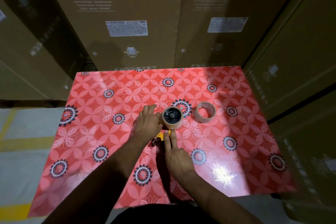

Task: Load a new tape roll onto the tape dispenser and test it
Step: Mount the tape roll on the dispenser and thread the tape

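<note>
Dispenser [164, 135] parts are mostly hidden under the two hands: only a bit of yellow frame and the black hub inside a brown roll [172, 118] can be made out, lying near the middle of the desk [94, 132]. A second roll [205, 112] lies flat just right of it, apart. Tall cardboard boxes [131, 20] printed "WASHING MACHINE" wall in the desk's far and right sides. The left hand [148, 123] is open, palm and fingers pressed against the mounted roll's left side. The right hand [177, 156] points two extended fingers onto the yellow frame just below that roll, gripping nothing visible.
</note>
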### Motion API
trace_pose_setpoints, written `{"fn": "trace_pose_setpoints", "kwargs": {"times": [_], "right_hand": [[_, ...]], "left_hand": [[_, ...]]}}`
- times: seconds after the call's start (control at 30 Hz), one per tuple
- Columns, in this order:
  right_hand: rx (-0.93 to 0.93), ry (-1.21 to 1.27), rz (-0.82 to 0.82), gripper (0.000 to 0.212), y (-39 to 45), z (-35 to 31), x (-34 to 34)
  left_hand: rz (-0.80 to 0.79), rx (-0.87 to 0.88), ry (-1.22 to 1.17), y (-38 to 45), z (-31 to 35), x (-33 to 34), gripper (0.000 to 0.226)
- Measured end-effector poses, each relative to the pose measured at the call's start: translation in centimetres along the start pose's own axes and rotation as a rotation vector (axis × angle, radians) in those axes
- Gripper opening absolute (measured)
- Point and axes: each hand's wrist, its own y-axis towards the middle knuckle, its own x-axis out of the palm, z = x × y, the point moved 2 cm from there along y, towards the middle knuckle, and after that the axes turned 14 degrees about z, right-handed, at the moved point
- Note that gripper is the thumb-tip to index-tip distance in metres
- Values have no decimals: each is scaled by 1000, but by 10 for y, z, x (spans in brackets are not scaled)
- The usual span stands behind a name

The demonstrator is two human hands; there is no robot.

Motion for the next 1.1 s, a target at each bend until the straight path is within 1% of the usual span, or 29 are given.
{"fn": "trace_pose_setpoints", "kwargs": {"times": [0.1,0.2,0.23,0.3,0.37,0.4,0.43,0.5,0.57,0.63,0.67,0.73,0.77,0.87,0.97,1.1], "right_hand": [[15,2,-13,86,2,1,-4],[-32,5,-37,82,1,0,-10],[-43,16,-35,82,1,0,-13],[-47,26,-51,83,1,1,-16],[-42,27,-51,85,1,2,-18],[-49,16,-43,85,2,2,-19],[-65,4,-44,85,3,1,-20],[-92,1,-55,83,3,-1,-25],[-85,-27,-46,85,2,-2,-27],[-43,-43,23,87,4,-1,-29],[-60,-55,36,87,4,-1,-27],[-74,-65,18,92,3,-1,-19],[-67,-62,32,95,2,-1,-21],[-98,-28,106,96,2,-4,-29],[-109,7,150,95,1,-7,-39],[-111,53,149,85,0,-10,-49]], "left_hand": [[13,-7,8,-2,-1,3,20],[45,4,7,-7,-1,1,21],[64,6,0,-8,0,0,25],[91,-11,-13,-7,4,-4,43],[60,-65,-39,-3,6,-7,65],[29,-79,-51,-2,6,-8,69],[-1,-78,-60,0,6,-8,65],[-26,-69,-78,1,6,-6,47],[-10,-87,-113,0,2,-1,35],[19,-111,-146,-1,-1,2,25],[31,-113,-158,-1,-2,4,19],[40,-103,-172,0,-3,5,7],[41,-84,-169,-1,-3,5,5],[60,-29,-146,-5,-3,5,17],[81,-60,-151,-12,-7,4,28],[109,-36,-181,-21,-8,4,28]]}}
